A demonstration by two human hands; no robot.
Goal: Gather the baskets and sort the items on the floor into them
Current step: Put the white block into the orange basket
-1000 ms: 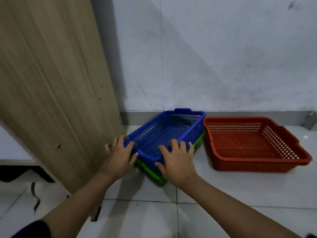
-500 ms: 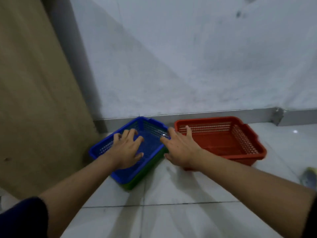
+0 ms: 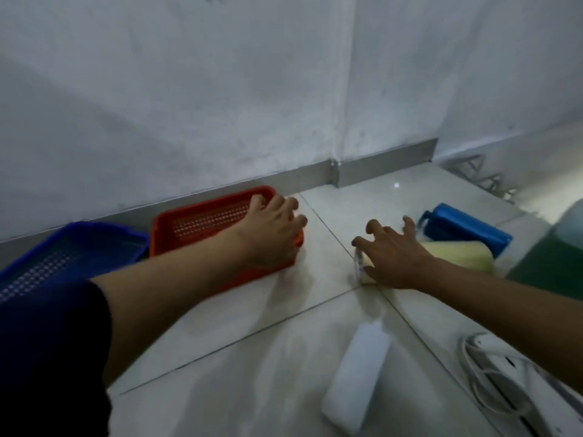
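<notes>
left hand (image 3: 273,230): fingers spread on red basket (image 3: 202,222) | right hand (image 3: 391,252): open, apparently empty

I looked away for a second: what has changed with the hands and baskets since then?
Both hands left the blue basket. The left hand now rests on the right end of the red basket; the right hand reaches over a yellow item on the floor, fingers spread, gripping nothing. The view swung right. Both baskets remain by the wall.

Bare floor tiles (image 3: 318,257) lay open btwn red basket (image 3: 202,222) on left & yellow roll (image 3: 454,257) w/ blue pouch (image 3: 463,228) on right. Near side blocked by white block (image 3: 356,380) & cabled device (image 3: 504,380); wall (image 3: 220,105) shut far side.
</notes>
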